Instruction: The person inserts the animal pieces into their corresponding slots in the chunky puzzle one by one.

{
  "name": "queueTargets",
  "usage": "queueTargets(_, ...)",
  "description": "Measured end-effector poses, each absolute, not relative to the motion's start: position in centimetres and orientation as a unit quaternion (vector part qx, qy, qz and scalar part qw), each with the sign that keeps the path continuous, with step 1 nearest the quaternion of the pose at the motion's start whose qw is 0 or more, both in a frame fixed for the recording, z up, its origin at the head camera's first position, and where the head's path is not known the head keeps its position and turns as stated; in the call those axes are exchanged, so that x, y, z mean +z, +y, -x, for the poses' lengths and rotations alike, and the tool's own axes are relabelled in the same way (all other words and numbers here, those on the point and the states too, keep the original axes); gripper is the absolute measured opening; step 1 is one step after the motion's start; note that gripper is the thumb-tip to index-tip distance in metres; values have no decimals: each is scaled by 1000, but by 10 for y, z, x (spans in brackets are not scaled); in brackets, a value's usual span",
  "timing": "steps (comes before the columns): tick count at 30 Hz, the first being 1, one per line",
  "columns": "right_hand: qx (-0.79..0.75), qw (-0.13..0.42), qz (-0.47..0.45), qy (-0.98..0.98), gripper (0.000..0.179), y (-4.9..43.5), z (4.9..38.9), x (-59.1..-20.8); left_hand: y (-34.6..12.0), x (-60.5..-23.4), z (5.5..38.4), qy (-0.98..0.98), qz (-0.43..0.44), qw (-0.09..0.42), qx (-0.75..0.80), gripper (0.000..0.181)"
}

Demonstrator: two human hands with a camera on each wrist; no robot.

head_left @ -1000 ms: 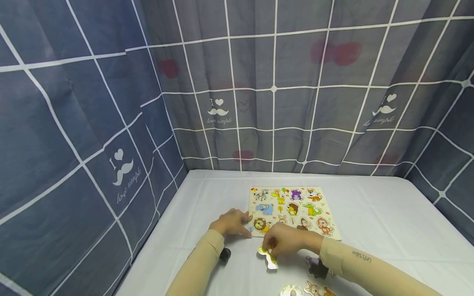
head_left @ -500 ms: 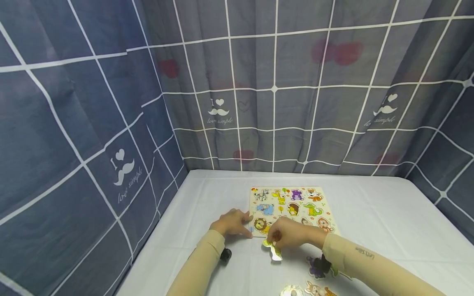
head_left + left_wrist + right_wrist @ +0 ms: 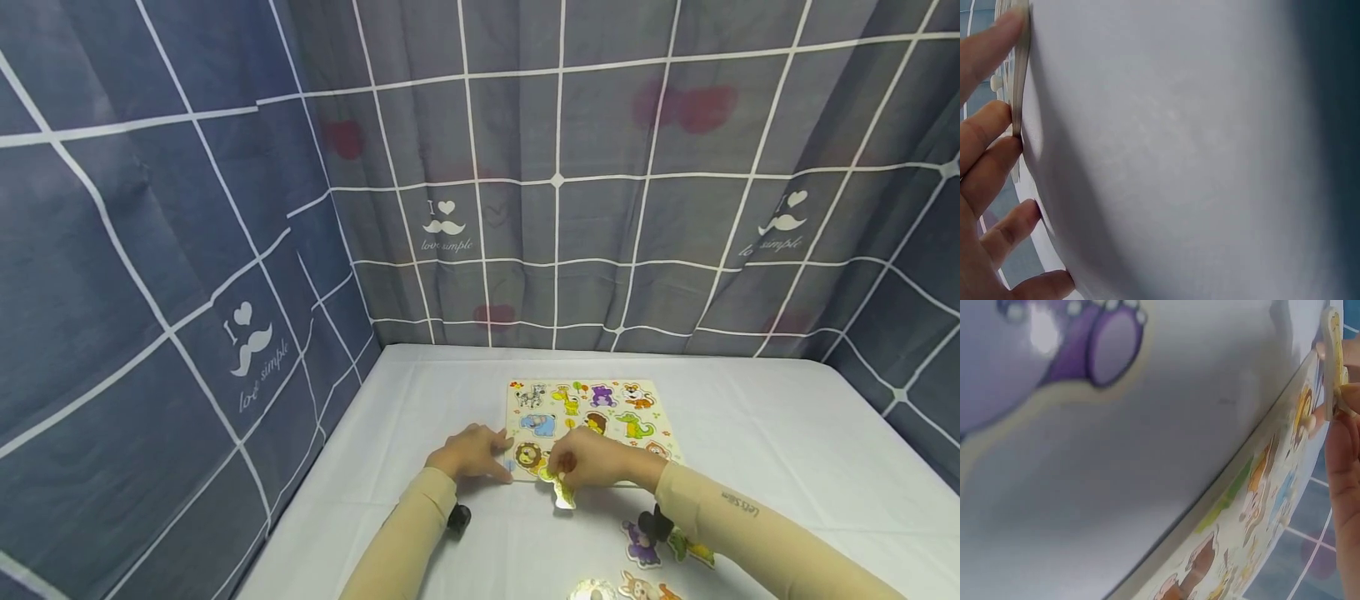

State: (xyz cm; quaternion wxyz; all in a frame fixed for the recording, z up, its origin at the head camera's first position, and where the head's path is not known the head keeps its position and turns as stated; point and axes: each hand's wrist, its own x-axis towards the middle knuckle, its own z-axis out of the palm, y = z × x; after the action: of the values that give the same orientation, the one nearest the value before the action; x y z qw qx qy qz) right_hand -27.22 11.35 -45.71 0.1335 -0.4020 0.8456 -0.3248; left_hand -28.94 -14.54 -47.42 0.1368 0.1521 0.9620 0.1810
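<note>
A cream puzzle board with printed animals lies on the white table. My left hand rests at its left edge, fingers spread; in the left wrist view some fingertips touch the board's side. With thumb and fingers, my right hand pinches a yellow-green animal puzzle piece over the board's front edge, near the lion picture. The right wrist view shows this piece edge-on, the fingers behind it. The right hand hides part of the bottom row of pictures.
Loose pieces lie nearer to me: a purple hippo piece, a green-and-yellow piece beside the right sleeve, a tan long-eared animal piece and a shiny pale piece. A gridded curtain hangs behind the table.
My right hand has carried the yellow-green piece forward and slightly right, from the cloth to over the board's front edge. The left hand has stayed at the board's left edge.
</note>
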Motion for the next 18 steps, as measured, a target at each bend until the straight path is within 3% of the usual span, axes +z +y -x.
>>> queueTargets(18,-317,121,369,865,26,126,295,-459,-143,-473,288,963,-142,140,180,71)
